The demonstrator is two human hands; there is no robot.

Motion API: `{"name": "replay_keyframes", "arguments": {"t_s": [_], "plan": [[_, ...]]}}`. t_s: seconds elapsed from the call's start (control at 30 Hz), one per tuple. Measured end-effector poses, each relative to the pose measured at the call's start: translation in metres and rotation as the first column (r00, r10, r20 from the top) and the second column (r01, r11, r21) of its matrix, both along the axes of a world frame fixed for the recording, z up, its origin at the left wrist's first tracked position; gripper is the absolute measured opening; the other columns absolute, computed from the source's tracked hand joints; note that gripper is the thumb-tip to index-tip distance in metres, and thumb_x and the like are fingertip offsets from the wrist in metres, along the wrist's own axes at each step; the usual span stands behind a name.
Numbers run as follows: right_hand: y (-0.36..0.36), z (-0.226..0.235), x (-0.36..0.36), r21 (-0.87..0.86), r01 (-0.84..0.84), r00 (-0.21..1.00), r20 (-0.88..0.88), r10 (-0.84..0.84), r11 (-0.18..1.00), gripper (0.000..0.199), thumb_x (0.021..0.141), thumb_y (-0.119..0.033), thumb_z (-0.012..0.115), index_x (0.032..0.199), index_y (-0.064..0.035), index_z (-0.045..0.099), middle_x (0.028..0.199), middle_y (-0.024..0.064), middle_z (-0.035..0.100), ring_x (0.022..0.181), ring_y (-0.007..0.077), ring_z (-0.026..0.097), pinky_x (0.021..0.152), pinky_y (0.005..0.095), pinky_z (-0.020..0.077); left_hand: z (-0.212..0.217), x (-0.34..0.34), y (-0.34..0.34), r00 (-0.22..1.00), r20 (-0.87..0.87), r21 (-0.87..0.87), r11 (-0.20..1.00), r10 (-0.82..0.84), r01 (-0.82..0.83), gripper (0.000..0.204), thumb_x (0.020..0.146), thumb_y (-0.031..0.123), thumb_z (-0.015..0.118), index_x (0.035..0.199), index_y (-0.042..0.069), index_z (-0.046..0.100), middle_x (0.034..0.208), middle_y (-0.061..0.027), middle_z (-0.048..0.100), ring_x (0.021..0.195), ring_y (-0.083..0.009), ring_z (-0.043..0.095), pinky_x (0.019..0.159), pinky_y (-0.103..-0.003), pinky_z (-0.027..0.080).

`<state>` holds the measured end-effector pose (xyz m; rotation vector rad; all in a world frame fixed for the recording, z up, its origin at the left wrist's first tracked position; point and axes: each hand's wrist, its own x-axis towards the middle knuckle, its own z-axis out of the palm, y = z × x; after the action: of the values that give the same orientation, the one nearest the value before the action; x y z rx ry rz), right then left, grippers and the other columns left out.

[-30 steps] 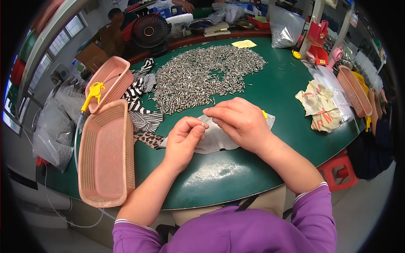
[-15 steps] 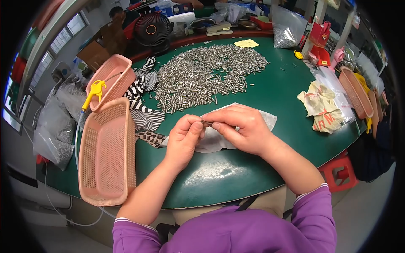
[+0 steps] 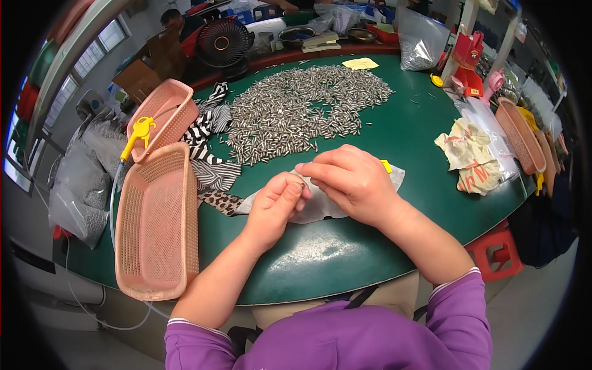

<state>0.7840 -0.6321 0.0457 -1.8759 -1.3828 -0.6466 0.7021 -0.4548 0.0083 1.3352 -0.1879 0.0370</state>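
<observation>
Pink mesh basket point(image 3: 157, 225) sits empty at the left edge of the green table point(image 3: 320, 259); left hand point(image 3: 274, 206) pinches what looks like a small metal pin point(image 3: 303, 184) between thumb and fingertip, right hand point(image 3: 351, 182) meeting it, fingers closed on that pin, over a white cloth point(image 3: 320, 206), pile of metal pins point(image 3: 305, 111) beyond

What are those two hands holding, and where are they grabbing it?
The left hand and right hand pinch one small metal pin between their fingertips, over a pale plastic bag. Which part is gripped cannot be told.
</observation>
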Motion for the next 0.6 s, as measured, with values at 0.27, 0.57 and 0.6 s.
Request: {"name": "replay_keyframes", "arguments": {"t_s": [0.27,0.57,0.6], "plan": [[0.0034,0.0007,-0.0038,0.138,-0.099,0.954,-0.269,0.133,0.985,0.019,0.082,-0.009,0.064,0.101,-0.0097,0.068,0.079,0.0066,0.066,0.071,0.0244,0.063,0.065,0.0341,0.0489,-0.0003,0.0035,0.0001,1.000,0.011,-0.091,0.996,0.013,-0.012,0.021,0.099,0.029,0.050,0.094,0.009,0.055,0.075,0.0042,0.050,0.060,-0.0018,0.037,0.052,-0.017,0.030],[0.0032,-0.0028,-0.0030,0.126,-0.148,0.930,-0.320,0.182,0.981,0.019,0.082,-0.009,0.063,0.100,-0.0092,0.069,0.079,0.0086,0.067,0.072,0.0256,0.065,0.066,0.0347,0.0506,-0.0023,0.0025,-0.0003,0.999,0.016,-0.064,0.997,0.037,-0.036,0.021,0.099,0.029,0.050,0.094,0.009,0.055,0.074,0.0042,0.050,0.059,-0.0018,0.037,0.052,-0.017,0.031],[0.0033,-0.0028,-0.0032,0.133,-0.151,0.923,-0.335,0.188,0.979,0.019,0.082,-0.009,0.063,0.100,-0.0091,0.069,0.078,0.0087,0.067,0.072,0.0258,0.065,0.066,0.0348,0.0511,-0.0026,0.0022,-0.0001,0.999,0.014,-0.062,0.997,0.036,-0.035,0.021,0.099,0.029,0.050,0.094,0.009,0.055,0.074,0.0043,0.050,0.059,-0.0018,0.037,0.052,-0.017,0.031]]}}
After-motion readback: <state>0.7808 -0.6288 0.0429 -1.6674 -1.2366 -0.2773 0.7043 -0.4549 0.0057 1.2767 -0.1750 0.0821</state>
